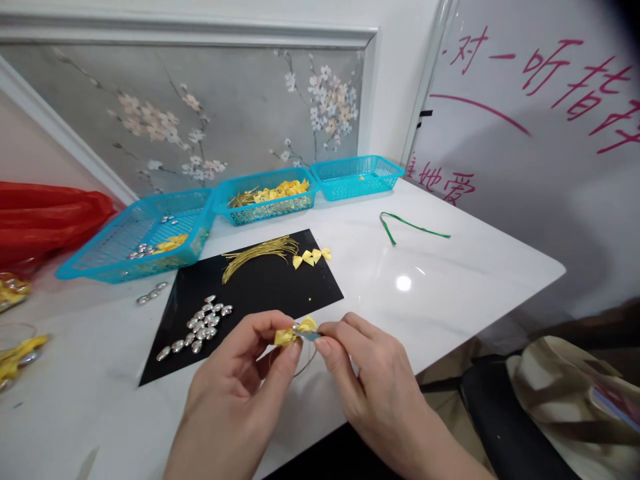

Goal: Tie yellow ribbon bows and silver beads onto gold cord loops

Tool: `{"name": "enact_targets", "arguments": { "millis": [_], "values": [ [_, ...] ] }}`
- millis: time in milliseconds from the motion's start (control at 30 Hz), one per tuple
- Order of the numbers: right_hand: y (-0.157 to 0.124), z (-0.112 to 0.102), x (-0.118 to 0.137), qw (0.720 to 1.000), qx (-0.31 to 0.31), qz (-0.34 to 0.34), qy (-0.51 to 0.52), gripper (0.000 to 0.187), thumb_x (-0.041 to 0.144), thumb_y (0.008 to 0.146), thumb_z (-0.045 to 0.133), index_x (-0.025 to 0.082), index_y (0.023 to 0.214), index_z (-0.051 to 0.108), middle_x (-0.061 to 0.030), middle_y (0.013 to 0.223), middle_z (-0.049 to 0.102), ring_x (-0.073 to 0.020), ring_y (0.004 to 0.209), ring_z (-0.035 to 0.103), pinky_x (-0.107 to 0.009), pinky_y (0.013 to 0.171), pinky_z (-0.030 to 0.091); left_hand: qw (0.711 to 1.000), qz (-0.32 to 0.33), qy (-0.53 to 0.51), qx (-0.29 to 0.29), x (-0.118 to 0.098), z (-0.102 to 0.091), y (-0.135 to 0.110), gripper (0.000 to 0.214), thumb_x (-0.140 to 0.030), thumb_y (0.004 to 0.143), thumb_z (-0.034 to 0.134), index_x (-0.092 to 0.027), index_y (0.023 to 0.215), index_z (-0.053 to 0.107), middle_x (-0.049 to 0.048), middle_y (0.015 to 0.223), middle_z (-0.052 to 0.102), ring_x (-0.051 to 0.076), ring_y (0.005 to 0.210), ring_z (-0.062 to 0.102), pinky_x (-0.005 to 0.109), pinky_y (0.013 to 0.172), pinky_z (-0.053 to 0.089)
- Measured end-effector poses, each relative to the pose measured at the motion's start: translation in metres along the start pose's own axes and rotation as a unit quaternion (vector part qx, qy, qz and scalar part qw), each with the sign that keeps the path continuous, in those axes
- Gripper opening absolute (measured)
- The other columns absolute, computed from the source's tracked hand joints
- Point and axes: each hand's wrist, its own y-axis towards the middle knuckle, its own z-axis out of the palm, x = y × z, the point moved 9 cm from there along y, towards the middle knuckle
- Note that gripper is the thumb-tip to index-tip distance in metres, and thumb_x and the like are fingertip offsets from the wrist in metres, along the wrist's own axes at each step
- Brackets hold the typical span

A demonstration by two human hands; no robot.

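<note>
Between its thumb and fingers my left hand (250,380) pinches a yellow ribbon bow (286,337). A thin gold cord (306,365) loops down beneath the bow. My right hand (367,363) is closed on a small bluish-grey pointed piece (307,335), whose tip touches the middle of the bow; its exact kind is unclear, as the fingers cover most of it. Beyond the hands, a black mat (265,293) bears silver oval beads (203,323), a bundle of gold cords (257,253) and two yellow bows (311,257) at its right edge.
Three blue baskets stand along the wall: one with beads and yellow pieces (125,233), one with bows and cords (273,215), one nearly bare (357,187). A green ribbon (415,225) lies right on the white table (450,287). Red material (45,220) sits left.
</note>
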Motion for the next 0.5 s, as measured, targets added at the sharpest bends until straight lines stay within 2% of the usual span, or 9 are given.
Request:
{"name": "enact_targets", "arguments": {
  "millis": [133,333,500],
  "values": [
    [0.0006,0.0008,-0.0025,1.000,0.004,0.006,0.009,0.031,0.026,0.103,0.045,0.019,0.084,0.068,-0.0020,0.077,0.063,-0.0147,0.067,0.059,-0.028,0.063,0.040,1.000,0.002,0.003,0.008,0.0005,0.0019,0.0018,0.014,-0.035,0.081,0.074,-0.030,0.094,0.069,-0.0030,0.089,0.074,0.015,0.078,0.073,0.015,0.066,0.059],
    [0.0010,0.0019,-0.0049,1.000,0.011,0.007,0.003,0.026,0.027,0.102,0.045,0.019,0.096,0.069,-0.0035,0.083,0.065,-0.0171,0.073,0.062,-0.029,0.067,0.043,1.000,0.005,-0.019,0.019,0.0028,0.0056,0.0046,0.013,-0.032,0.082,0.073,-0.030,0.094,0.069,-0.0034,0.088,0.073,0.015,0.078,0.073,0.016,0.067,0.060],
    [0.0007,0.0019,-0.0032,1.000,0.009,-0.001,0.000,0.026,0.027,0.102,0.044,0.019,0.097,0.068,-0.0033,0.082,0.064,-0.0173,0.073,0.061,-0.029,0.066,0.042,1.000,0.000,-0.016,0.005,0.0049,0.0019,0.0055,0.015,-0.034,0.080,0.074,-0.030,0.094,0.069,-0.0025,0.088,0.074,0.016,0.079,0.074,0.017,0.067,0.060]
  ]
}}
